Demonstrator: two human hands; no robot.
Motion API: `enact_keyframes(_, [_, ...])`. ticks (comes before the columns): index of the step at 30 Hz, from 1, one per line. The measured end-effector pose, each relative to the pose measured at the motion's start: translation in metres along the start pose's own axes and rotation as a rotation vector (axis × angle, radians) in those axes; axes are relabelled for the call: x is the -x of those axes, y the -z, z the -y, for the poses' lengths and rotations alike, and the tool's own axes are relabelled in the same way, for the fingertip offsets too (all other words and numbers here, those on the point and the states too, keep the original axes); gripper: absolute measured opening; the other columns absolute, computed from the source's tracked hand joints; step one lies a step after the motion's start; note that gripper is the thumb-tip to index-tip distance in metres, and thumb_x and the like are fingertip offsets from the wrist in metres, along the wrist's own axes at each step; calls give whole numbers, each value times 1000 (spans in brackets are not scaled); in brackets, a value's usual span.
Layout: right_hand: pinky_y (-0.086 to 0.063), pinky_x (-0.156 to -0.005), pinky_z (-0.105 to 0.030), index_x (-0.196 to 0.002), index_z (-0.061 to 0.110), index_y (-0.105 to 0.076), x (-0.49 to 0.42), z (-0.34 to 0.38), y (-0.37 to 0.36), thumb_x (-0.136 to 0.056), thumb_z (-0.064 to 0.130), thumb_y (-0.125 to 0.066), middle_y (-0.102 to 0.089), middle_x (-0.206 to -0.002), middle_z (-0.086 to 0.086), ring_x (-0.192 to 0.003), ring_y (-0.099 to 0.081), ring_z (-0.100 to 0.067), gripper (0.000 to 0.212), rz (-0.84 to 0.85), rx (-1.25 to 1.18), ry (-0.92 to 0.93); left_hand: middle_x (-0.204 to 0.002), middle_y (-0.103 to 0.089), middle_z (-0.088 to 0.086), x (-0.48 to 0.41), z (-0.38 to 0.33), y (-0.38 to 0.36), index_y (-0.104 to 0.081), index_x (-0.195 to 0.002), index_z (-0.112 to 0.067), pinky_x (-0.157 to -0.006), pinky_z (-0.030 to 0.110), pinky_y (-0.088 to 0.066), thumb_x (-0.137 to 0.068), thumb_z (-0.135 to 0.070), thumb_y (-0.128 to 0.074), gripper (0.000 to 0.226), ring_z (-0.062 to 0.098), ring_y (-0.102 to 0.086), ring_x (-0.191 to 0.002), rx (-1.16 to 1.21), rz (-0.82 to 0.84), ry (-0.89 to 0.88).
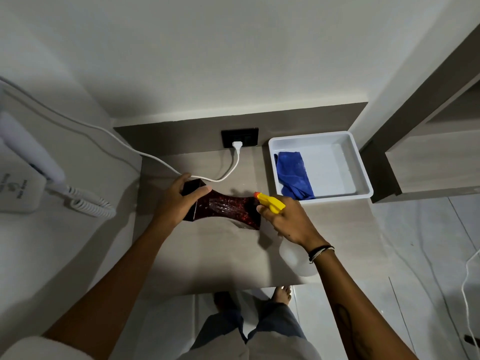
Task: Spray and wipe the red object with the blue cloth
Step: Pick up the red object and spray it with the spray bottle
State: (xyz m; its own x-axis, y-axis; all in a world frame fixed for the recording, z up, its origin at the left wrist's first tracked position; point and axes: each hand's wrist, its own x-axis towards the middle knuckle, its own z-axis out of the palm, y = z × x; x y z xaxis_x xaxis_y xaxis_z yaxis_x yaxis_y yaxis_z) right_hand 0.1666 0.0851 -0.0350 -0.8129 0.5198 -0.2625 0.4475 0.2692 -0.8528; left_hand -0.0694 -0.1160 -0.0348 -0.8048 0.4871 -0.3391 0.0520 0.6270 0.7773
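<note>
A dark red vase-shaped object (228,207) lies tilted on its side over the grey counter (207,255). My left hand (179,201) grips its open square end at the left. My right hand (288,222) holds a spray bottle (271,203) with a yellow head and orange nozzle, its clear body hanging below my wrist. The nozzle points left at the object's wide end, almost touching it. The blue cloth (293,175) lies crumpled in a white tray (361,175) at the back right.
A white cable (228,175) runs from a black wall socket (239,137) across the counter behind the object. A wall phone with coiled cord (85,203) hangs at the left. A shelf unit (428,157) stands at the right. My feet show below the counter edge.
</note>
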Motion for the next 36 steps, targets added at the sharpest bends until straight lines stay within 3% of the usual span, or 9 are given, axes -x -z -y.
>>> enact_keyframes(4, [-47,-50,-7,-92,45,-67,3,5,-6,-103,33,-71,-69,-67,29,-58,-67,9,16,62,-13,53,-109,-80,-11,2,-2,0,-72,-113,-48,-98,49,-61,-56,-86,-81,69,16,-77,-103,64,100,11])
enact_keyframes(7, [-48,-49,-8,-119,24,-76,3,15,-12,-102,35,-71,-77,-85,11,-60,-68,2,21,111,-46,93,-113,-76,-23,11,-6,7,-67,-118,-59,-91,30,-62,-58,-73,-91,66,2,-74,-105,50,203,-74])
enact_keyframes(9, [-49,-47,-14,-121,16,-75,0,23,-19,-102,36,-70,-79,-91,-2,-60,-69,-8,29,131,-27,111,-122,-71,-23,14,-7,13,-61,-123,-62,-94,26,-61,-51,-66,-99,81,1,-69,-114,-15,272,-159])
enact_keyframes(12, [-51,-51,-21,-109,12,-75,-3,29,-24,-102,36,-69,-78,-82,-9,-58,-68,-14,25,149,-17,141,-156,-47,-1,16,-5,18,-41,-156,-42,-117,45,-47,-47,-49,-104,126,20,-48,-142,-188,330,-216])
enact_keyframes(16, [-58,-72,-29,-113,22,-76,-3,22,-19,-102,41,-69,-80,-97,1,-83,-75,-14,23,160,40,87,-154,-43,2,17,-5,17,-40,-159,-25,-119,52,-40,-52,-17,-104,125,29,-43,-144,-253,281,-295])
enact_keyframes(20, [-50,-66,-34,-99,20,-74,-2,2,-7,-102,44,-68,-75,-84,1,-75,-70,-19,25,133,156,-27,-142,-53,-4,14,-5,19,-49,-151,-19,-111,43,-46,-46,-30,-94,115,22,-53,-131,-271,239,-420])
enact_keyframes(24, [-39,-54,-24,-82,30,-62,0,-6,2,-101,48,-68,-65,-71,5,-58,-59,-13,27,99,226,-105,-136,-55,-8,15,-6,18,-51,-146,-26,-98,24,-44,-45,-48,-92,111,16,-54,-123,-307,232,-449])
enact_keyframes(31, [-44,-61,-19,-86,34,-66,10,12,-1,-101,41,-71,-66,-66,18,-65,-64,-2,18,120,112,68,-102,-78,-8,14,-7,10,-69,-105,-32,-85,44,-64,-53,-72,-88,69,15,-76,-93,-90,81,-29])
enact_keyframes(36, [-57,-74,-41,-108,20,-73,18,35,-22,-103,38,-69,-76,-95,4,-85,-71,-20,20,183,92,191,-93,-77,5,17,-16,8,-70,-99,-25,-62,40,-67,-48,-76,-83,73,24,-78,-83,20,39,226])
